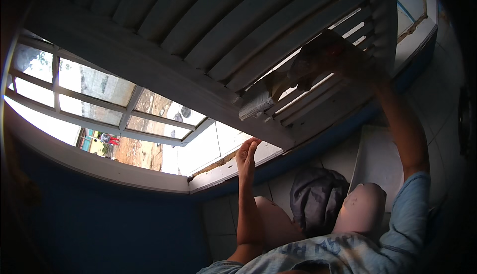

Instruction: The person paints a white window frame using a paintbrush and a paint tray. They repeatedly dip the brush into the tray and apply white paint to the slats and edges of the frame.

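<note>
My right hand (322, 59), dark in shadow, is closed around the handle of a flat paintbrush (258, 107). White paint coats its bristles, which lie by the lower slats and side rail of a white louvred wooden shutter (175, 71). Below that rail, my left hand (246, 153) is raised with its fingers curled and the thumb close to them. Its fingertips meet the shutter's edge in this view; whether they grip it cannot be made out.
A paned window sash (125, 113) stands outward at left, beyond the white sill (156, 182). Dark cloth (316, 199) lies between my knees, beside a pale flat panel (376, 162) on the tiled floor (425, 125). Outside, a distant person (109, 140) is visible.
</note>
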Available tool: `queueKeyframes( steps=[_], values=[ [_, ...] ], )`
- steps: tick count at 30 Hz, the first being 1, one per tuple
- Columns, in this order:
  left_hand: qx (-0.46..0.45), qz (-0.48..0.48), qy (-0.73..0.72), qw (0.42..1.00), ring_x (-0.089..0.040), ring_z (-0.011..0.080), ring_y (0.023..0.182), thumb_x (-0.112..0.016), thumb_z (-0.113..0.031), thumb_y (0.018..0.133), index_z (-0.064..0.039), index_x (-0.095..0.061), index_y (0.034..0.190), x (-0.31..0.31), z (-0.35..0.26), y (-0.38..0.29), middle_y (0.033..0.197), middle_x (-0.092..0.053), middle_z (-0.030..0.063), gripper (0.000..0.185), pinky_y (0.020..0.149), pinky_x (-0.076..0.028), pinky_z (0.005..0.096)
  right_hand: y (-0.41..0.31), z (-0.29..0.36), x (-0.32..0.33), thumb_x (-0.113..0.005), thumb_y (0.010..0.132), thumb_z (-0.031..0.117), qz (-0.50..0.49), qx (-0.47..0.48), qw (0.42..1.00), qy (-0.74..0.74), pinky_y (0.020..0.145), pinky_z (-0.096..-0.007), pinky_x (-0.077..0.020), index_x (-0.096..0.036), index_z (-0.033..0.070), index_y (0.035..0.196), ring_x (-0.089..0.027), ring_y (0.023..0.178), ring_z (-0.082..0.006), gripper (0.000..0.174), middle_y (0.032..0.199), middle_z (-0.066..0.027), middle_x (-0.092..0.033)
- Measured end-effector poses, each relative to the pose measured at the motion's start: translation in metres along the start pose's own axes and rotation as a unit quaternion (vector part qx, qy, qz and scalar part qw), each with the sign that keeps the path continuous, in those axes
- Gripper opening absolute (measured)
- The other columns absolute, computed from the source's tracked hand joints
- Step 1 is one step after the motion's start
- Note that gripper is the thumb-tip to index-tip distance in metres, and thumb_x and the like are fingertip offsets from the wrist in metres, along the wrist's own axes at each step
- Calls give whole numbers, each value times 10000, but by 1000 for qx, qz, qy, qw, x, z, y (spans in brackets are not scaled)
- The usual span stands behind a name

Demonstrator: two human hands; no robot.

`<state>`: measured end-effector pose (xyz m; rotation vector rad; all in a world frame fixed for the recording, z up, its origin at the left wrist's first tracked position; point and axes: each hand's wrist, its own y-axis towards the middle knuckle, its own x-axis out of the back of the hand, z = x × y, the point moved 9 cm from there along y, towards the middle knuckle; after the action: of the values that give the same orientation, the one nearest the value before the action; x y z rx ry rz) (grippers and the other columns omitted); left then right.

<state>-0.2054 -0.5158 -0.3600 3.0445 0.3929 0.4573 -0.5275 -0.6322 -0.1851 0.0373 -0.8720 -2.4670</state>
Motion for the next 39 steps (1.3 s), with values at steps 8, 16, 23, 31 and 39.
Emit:
queueKeyframes(
  steps=[8,16,23,31,39],
  values=[
    [-12,-1,0,1000,-593,161,980,-578,-322,942,23,-629,1087,-5,-4,3,1004,-672,95,378,936,-411,305,74,19,-43,-670,884,160,227,12,972,-59,824,-377,-570,-662,-1,1063,-690,915,-239,241,1008,-138,-690],
    [-11,-7,26,1000,-587,148,949,-583,-307,943,24,-634,1081,-1,-4,-1,992,-675,88,363,894,-414,289,98,153,-17,-531,953,225,22,127,985,110,879,-346,-562,-602,-89,1117,-680,928,-286,361,953,-246,-663],
    [-43,0,71,997,-587,98,882,-572,-280,969,5,-648,1065,-5,-8,2,968,-680,58,310,807,-438,229,151,107,-22,-573,931,221,-53,187,893,406,837,-353,-581,-604,-62,1131,-678,928,-285,348,1000,-225,-654],
    [-63,-39,30,997,-597,163,1035,-557,-243,976,18,-632,1073,18,-13,-3,1067,-670,106,288,954,-422,292,86,33,-43,-663,879,155,44,107,971,208,803,-339,-581,-674,47,1081,-697,864,-227,229,974,-114,-687],
    [-330,-192,13,924,-454,331,1297,-312,-410,1003,29,-470,1306,76,-172,2,1306,-527,247,556,1160,-243,461,77,52,-29,-614,906,111,171,17,978,-118,881,-359,-557,-611,44,1189,-688,905,-251,292,1130,-133,-643]
  ],
)
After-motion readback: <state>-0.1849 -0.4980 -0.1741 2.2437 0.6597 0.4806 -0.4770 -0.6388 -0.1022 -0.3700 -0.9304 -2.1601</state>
